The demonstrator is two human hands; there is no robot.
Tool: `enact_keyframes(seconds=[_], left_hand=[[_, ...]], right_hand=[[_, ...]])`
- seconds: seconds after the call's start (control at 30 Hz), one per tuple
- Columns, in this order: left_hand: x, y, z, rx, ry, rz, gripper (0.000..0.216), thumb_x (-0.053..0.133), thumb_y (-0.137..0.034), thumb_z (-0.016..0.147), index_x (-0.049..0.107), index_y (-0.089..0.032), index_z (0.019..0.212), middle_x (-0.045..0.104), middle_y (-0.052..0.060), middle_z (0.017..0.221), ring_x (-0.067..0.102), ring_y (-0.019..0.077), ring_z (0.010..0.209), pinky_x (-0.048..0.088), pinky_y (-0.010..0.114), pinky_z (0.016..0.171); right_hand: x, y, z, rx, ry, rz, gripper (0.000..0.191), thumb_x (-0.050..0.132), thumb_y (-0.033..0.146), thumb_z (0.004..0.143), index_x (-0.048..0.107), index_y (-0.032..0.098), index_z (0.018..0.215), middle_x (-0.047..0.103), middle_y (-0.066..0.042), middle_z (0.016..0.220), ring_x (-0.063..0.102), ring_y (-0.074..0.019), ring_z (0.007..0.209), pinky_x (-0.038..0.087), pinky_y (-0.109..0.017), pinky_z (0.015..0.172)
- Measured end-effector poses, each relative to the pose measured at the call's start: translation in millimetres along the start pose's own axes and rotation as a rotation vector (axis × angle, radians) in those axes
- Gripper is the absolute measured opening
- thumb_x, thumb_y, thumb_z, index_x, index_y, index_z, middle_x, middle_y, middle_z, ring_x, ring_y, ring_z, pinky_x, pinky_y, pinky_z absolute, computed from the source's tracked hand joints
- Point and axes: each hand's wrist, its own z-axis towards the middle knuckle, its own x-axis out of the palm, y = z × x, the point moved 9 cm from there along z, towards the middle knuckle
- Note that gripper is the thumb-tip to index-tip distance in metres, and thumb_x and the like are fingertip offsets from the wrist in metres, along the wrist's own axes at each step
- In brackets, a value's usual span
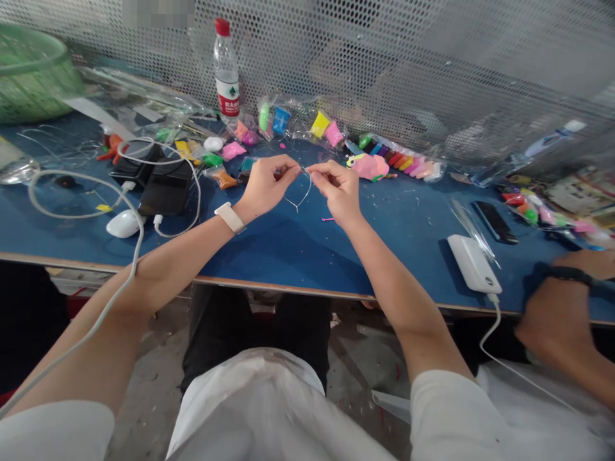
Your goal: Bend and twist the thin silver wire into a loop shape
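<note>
Over the middle of the blue table, my left hand [270,182] and my right hand [339,189] meet almost fingertip to fingertip. Both pinch a thin pale string [309,191], whose loop hangs down between them; whether it is cord or wire I cannot tell. Below my right hand lies a small pink-purple piece [327,219]. A pink clay figure [369,166] with a yellow and white eye part sits just behind and right of that hand. An orange clay packet [225,178] is beside my left hand.
Along the mesh wall stand a red-capped water bottle [227,77] and packs of coloured clay [403,157]. Power banks [166,186] with looping white cables lie left; one cable crosses my left forearm. At right are a white power bank [473,264], a phone [496,221] and another person's arm [560,314].
</note>
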Motion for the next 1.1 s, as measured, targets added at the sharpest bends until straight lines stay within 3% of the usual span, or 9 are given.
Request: enact_keyframes(seconds=[0.1,0.17,0.23,0.33,0.43,0.6,0.7,0.83,1.1], left_hand=[[3.5,5.7,0.0,-0.056,0.031,-0.084,0.028,0.072,-0.043,0.106,0.075,-0.022,0.087,0.06,-0.001,0.063,0.051,0.0096,0.057,0.04,0.026,0.053],[10.5,11.5,-1.4,-0.166,0.079,-0.248,0.032,0.076,-0.049,0.102,0.074,-0.022,0.085,0.055,-0.003,0.057,0.047,0.0088,0.05,0.036,0.025,0.047],[21.1,15.9,-5.5,-0.328,0.136,-0.488,0.034,0.081,-0.052,0.096,0.073,-0.022,0.083,0.046,-0.007,0.053,0.04,0.0074,0.042,0.033,0.024,0.042],[34.3,12.3,-13.3,-0.515,0.196,-0.729,0.031,0.088,-0.043,0.087,0.07,-0.019,0.078,0.043,-0.009,0.055,0.04,0.0054,0.043,0.033,0.023,0.041],[37.6,1.9,-14.9,-0.518,0.238,-0.776,0.026,0.088,-0.038,0.087,0.074,-0.017,0.08,0.044,-0.009,0.054,0.039,0.0042,0.043,0.034,0.021,0.042],[39.8,1.9,-17.2,-0.548,0.259,-0.809,0.021,0.085,-0.031,0.089,0.075,-0.015,0.08,0.044,-0.009,0.054,0.038,0.0035,0.043,0.033,0.02,0.043],[42.4,4.7,-19.2,-0.572,0.266,-0.804,0.022,0.084,-0.031,0.09,0.073,-0.016,0.079,0.044,-0.009,0.055,0.038,0.0029,0.043,0.034,0.019,0.043],[42.2,3.2,-18.1,-0.508,0.234,-0.799,0.037,0.089,-0.039,0.09,0.065,-0.017,0.073,0.046,-0.009,0.056,0.039,0.0026,0.044,0.035,0.019,0.043],[43.8,1.8,-17.8,-0.466,0.231,-0.745,0.061,0.098,-0.064,0.079,0.059,-0.019,0.067,0.046,-0.008,0.054,0.039,0.0027,0.044,0.035,0.02,0.041]], right_hand=[[3.3,-0.6,0.1,0.011,0.037,-0.001,0.044,0.076,0.075,0.097,0.086,0.032,0.099,0.062,0.0,0.078,0.049,-0.0165,0.067,0.051,-0.037,0.073],[2.7,6.6,-1.3,-0.055,0.026,-0.054,0.045,0.075,0.074,0.098,0.084,0.03,0.101,0.063,0.0,0.083,0.051,-0.0163,0.07,0.052,-0.037,0.073],[-0.5,16.8,-3.1,-0.159,-0.015,-0.115,0.045,0.074,0.074,0.099,0.083,0.03,0.102,0.064,-0.001,0.086,0.055,-0.0171,0.074,0.055,-0.039,0.077],[-7.0,30.6,-5.5,-0.316,-0.094,-0.221,0.044,0.073,0.072,0.101,0.081,0.029,0.097,0.069,-0.003,0.092,0.065,-0.0212,0.088,0.059,-0.047,0.095],[-9.5,37.3,-5.6,-0.41,-0.115,-0.266,0.041,0.072,0.067,0.104,0.079,0.028,0.093,0.074,-0.003,0.096,0.07,-0.0235,0.098,0.057,-0.053,0.106],[-5.9,38.2,-7.4,-0.447,-0.093,-0.193,0.028,0.074,0.052,0.107,0.075,0.028,0.092,0.076,0.001,0.087,0.066,-0.0184,0.085,0.054,-0.04,0.083],[-3.4,36.7,-11.7,-0.44,-0.139,-0.194,0.027,0.073,0.048,0.108,0.073,0.027,0.091,0.075,0.001,0.085,0.064,-0.0171,0.082,0.051,-0.038,0.078],[-2.2,33.9,-16.3,-0.419,-0.219,-0.211,0.028,0.069,0.047,0.11,0.07,0.025,0.092,0.072,0.0,0.086,0.065,-0.0162,0.08,0.053,-0.036,0.075],[0.4,34.0,-18.0,-0.483,-0.221,-0.305,0.023,0.067,0.041,0.112,0.068,0.025,0.094,0.07,0.0,0.087,0.062,-0.0166,0.081,0.052,-0.036,0.075]])
